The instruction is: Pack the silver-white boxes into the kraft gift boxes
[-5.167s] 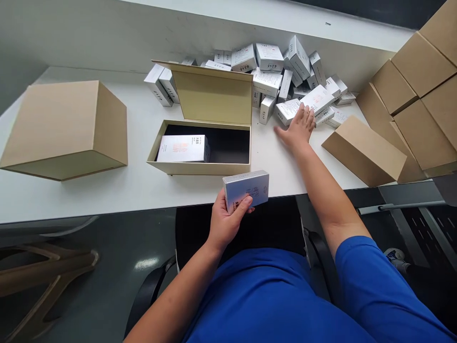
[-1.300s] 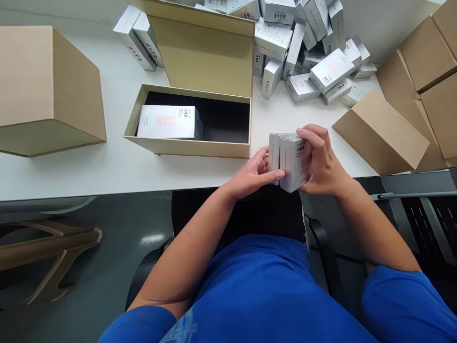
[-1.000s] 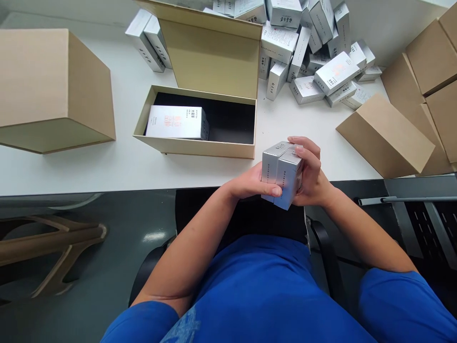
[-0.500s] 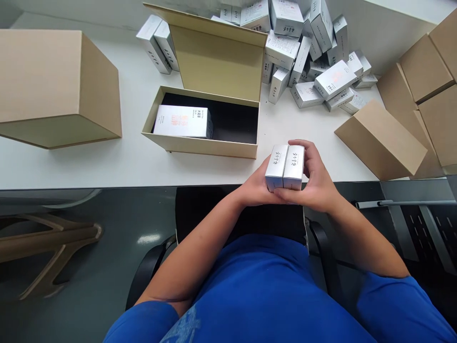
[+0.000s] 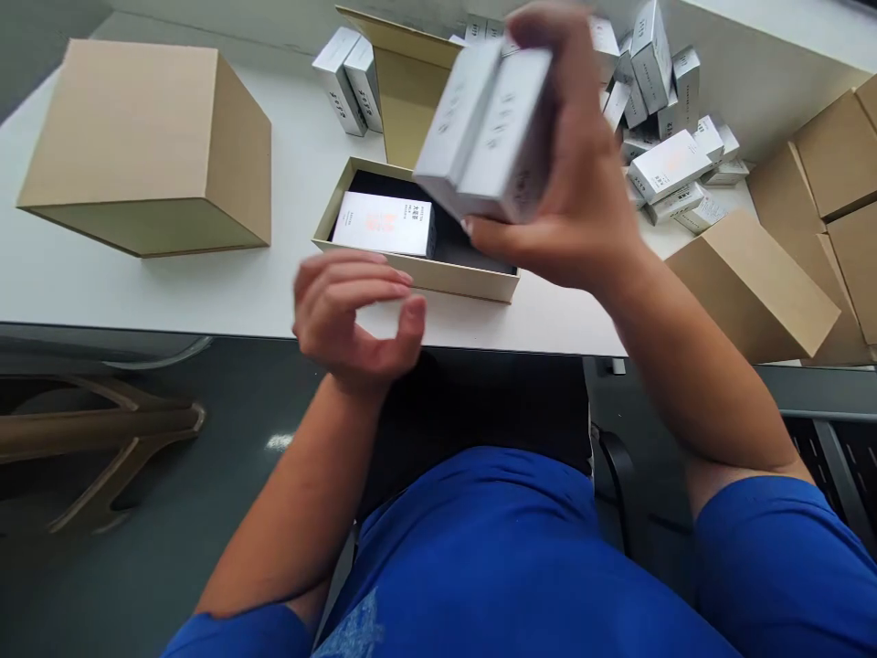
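Observation:
My right hand (image 5: 575, 174) grips two small white cartons (image 5: 486, 128) side by side, raised above the right part of an open beige gift box (image 5: 411, 274). Thumb and fingers clasp the pair from opposite sides. The gift box has a dark inner lining, and a white carton (image 5: 384, 224) with orange print lies in its left half. Its hinged lid (image 5: 411, 100) stands up at the back, partly covered by the held cartons. My left hand (image 5: 356, 315) is empty in front of the gift box, fingers curved and apart from the thumb.
A closed tan box (image 5: 143, 137) stands at the left. Two white cartons (image 5: 349, 82) stand behind the gift box. At the back right lies a heap of white cartons (image 5: 668, 164), with brown boxes (image 5: 760, 283) beside it at the right edge.
My right hand has lifted the two cartons up and left, over the gift box. My left hand has let go of them and moved left. The view has shifted slightly.

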Motion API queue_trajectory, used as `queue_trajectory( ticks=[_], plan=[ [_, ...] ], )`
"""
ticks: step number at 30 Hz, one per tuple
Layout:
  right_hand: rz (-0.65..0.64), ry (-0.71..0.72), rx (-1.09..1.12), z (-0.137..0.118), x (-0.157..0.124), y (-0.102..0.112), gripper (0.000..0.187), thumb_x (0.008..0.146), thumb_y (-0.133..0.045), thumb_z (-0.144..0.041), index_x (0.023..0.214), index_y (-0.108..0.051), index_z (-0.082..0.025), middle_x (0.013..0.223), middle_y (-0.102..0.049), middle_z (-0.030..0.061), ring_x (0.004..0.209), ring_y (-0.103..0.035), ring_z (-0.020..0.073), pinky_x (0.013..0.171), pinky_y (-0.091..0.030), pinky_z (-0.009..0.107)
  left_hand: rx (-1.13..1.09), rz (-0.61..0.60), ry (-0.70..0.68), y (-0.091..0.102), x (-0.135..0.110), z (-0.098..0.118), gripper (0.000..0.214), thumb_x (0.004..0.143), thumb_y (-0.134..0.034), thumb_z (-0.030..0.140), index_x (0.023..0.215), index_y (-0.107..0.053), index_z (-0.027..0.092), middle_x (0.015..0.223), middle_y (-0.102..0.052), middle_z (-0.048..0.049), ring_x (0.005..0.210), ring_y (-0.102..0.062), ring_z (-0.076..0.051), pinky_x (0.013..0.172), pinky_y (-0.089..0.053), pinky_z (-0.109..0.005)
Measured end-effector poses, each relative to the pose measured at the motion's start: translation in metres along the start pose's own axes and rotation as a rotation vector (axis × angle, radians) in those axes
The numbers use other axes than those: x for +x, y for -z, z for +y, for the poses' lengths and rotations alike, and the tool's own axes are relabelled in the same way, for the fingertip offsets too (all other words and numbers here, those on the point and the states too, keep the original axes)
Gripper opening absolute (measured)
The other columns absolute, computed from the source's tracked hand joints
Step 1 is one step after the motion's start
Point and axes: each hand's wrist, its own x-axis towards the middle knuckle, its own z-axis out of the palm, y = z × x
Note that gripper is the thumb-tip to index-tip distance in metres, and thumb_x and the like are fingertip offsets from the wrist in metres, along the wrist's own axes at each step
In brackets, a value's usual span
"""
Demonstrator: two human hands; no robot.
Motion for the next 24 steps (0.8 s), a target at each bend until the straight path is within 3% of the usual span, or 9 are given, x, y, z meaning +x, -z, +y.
queue_trajectory(
  ticks=[2,4,8,12,18,24],
  plan=[
    [-0.070,0.016,-0.128,0.004,0.025,-0.019,0.079,0.076,-0.077,-0.029,0.148,-0.047,-0.025,0.147,-0.057,0.0081,0.130,-0.066,0.0340,0.102,-0.061,0.044,0.130,-0.013,-0.029,0.016,0.021,-0.019,0.036,0.082,-0.087,0.060,0.093,-0.068,0.030,0.097,-0.069,-0.0039,0.124,-0.056,-0.032,0.127,-0.033,-0.061],
    [-0.231,-0.038,-0.267,0.010,0.041,-0.035,0.071,0.072,-0.082,-0.022,0.138,-0.058,-0.025,0.136,-0.064,0.0084,0.118,-0.070,0.0307,0.094,-0.062,0.040,0.265,-0.067,-0.001,0.023,0.034,-0.031,0.041,0.081,-0.085,0.064,0.100,-0.070,0.030,0.108,-0.072,-0.0026,0.131,-0.054,-0.034,0.131,-0.028,-0.063],
    [-0.447,-0.089,-0.414,0.022,0.059,-0.045,0.059,0.072,-0.089,-0.032,0.127,-0.069,-0.029,0.124,-0.073,0.0081,0.108,-0.071,0.0316,0.084,-0.057,0.038,0.495,-0.233,0.109,0.023,0.036,-0.039,0.055,0.084,-0.072,0.076,0.114,-0.069,0.030,0.137,-0.069,-0.0023,0.154,-0.043,-0.037,0.137,-0.024,-0.066],
    [-0.615,-0.142,-0.422,0.031,0.073,-0.050,0.049,0.072,-0.091,-0.039,0.117,-0.076,-0.028,0.107,-0.076,0.0066,0.105,-0.072,0.0321,0.084,-0.055,0.040,0.510,-0.290,0.131,0.021,0.033,-0.046,0.071,0.082,-0.064,0.087,0.118,-0.068,0.026,0.149,-0.065,-0.0021,0.167,-0.026,-0.041,0.137,-0.016,-0.072],
    [-0.620,-0.121,-0.406,0.046,0.073,-0.062,0.045,0.079,-0.086,-0.059,0.110,-0.079,-0.028,0.103,-0.077,0.0058,0.105,-0.072,0.0307,0.087,-0.055,0.040,0.471,-0.318,0.155,0.022,0.035,-0.051,0.066,0.084,-0.070,0.082,0.123,-0.067,0.029,0.150,-0.064,-0.0020,0.170,-0.022,-0.038,0.139,-0.018,-0.072],
    [-0.676,-0.152,-0.188,0.044,0.060,-0.044,0.058,0.094,-0.063,-0.082,0.114,-0.079,-0.030,0.110,-0.077,0.0032,0.109,-0.073,0.0255,0.093,-0.055,0.035,0.477,-0.306,0.106,0.024,0.034,-0.049,0.058,0.083,-0.078,0.075,0.118,-0.067,0.030,0.143,-0.066,-0.0034,0.165,-0.032,-0.040,0.138,-0.021,-0.074]
  ],
)
